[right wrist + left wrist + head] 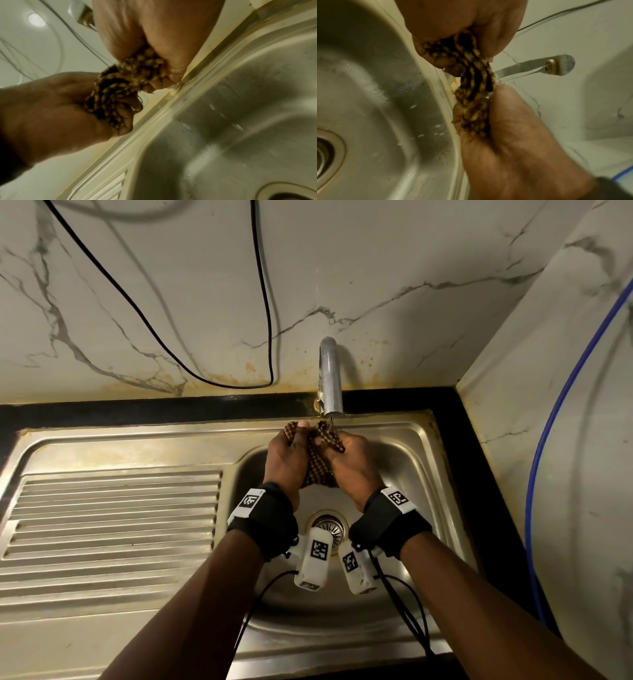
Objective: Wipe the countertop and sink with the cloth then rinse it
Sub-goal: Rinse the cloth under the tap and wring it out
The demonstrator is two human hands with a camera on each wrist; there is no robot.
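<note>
I am holding the cloth bunched in both fists under the tap, over the sink.

The steel sink [404, 460] is filling the lower frame, its drain [328, 525] at centre; the tap [330, 378] is hanging above mid-frame. My left hand [286, 455] and right hand [352, 460] are each curling tight round the checked cloth [317, 463], which is stretching between them at the frame's centre, water running onto it.

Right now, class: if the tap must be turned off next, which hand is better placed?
Right hand, probably: it grips the cloth directly beneath the tap; the left hand sits farther aside.
</note>
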